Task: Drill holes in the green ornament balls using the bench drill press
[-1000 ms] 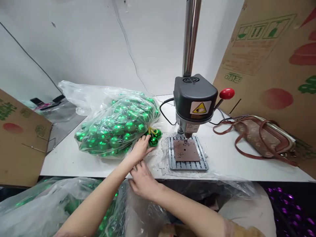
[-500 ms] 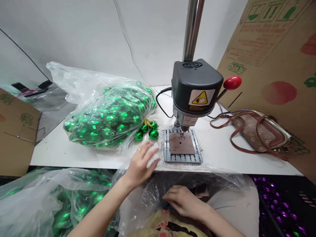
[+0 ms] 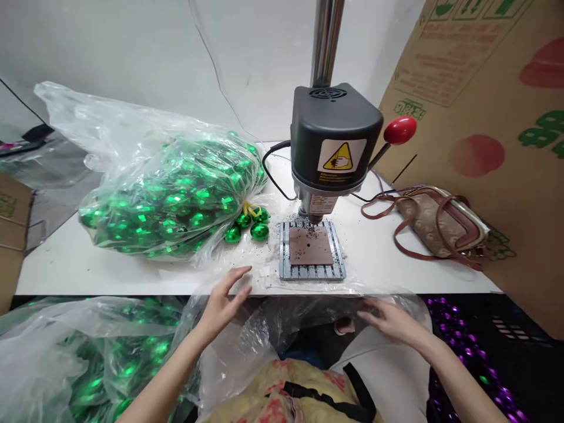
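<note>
My left hand (image 3: 222,301) hovers at the table's front edge, fingers spread, on the clear plastic sheet (image 3: 282,317) that hangs over the edge into my lap. My right hand (image 3: 390,320) lies open on the same sheet further right, below the table edge. A small bench drill press (image 3: 333,141) with a red lever knob (image 3: 399,130) stands on the white table (image 3: 88,264) above a grey slotted base plate (image 3: 311,254). To its left, a clear bag of green shiny baubles (image 3: 167,197) lies on the table, with three loose green baubles (image 3: 247,226) at its mouth.
A brown patterned handbag (image 3: 434,223) with straps lies right of the drill. Large cardboard boxes (image 3: 480,117) lean at the right, another at far left. A second bag of green baubles (image 3: 88,358) sits below the table on the left; purple beads (image 3: 458,329) are at lower right.
My left hand pulled back from the loose baubles to the table edge. My right hand moved from the middle down and out to the right on the plastic sheet. The camera tilted down.
</note>
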Available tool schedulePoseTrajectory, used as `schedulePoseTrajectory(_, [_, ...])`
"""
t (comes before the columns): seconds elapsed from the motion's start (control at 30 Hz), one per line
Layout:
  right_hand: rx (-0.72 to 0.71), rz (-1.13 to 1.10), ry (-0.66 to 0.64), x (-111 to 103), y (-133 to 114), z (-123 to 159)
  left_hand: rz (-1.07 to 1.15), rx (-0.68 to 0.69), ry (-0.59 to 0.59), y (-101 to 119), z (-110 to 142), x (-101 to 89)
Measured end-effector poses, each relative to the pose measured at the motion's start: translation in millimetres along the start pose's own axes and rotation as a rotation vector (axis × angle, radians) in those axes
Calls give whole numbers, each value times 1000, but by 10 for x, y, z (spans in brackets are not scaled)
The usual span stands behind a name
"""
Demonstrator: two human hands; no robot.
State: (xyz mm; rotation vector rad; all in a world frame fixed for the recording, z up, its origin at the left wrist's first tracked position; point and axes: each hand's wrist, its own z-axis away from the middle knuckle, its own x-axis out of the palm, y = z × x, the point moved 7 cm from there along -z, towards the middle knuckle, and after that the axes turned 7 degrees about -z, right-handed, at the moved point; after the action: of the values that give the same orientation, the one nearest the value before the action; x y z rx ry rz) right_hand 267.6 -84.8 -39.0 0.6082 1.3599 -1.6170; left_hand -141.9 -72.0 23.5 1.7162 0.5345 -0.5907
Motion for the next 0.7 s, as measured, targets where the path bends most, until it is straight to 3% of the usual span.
schedulePoseTrajectory(0.1, [-72,-270,-352,23,-301,182,231,-174,201,121,-262,-43])
schedulePoseTrajectory(0.17, [-40,-417,-430,-124,-459,260,249,-179,273,221,-492,-21])
schedulePoseTrajectory(0.3, [-100,-544,-425,-579,-715,221,-145,-71,307,383,-919,134])
schedulePoseTrajectory(0.43, [-114,-478,-510,-611,-710,59,-603,-48,159,298,-1156,444])
schedulePoseTrajectory(0.57, [-93,-272,-361,-472,-462,-79,-685,-33,162,103,-1210,522])
schedulePoseTrajectory(0.7, [-21,-167,-107,-545,-209,-79,-612,-6,239,-53,-1218,460])
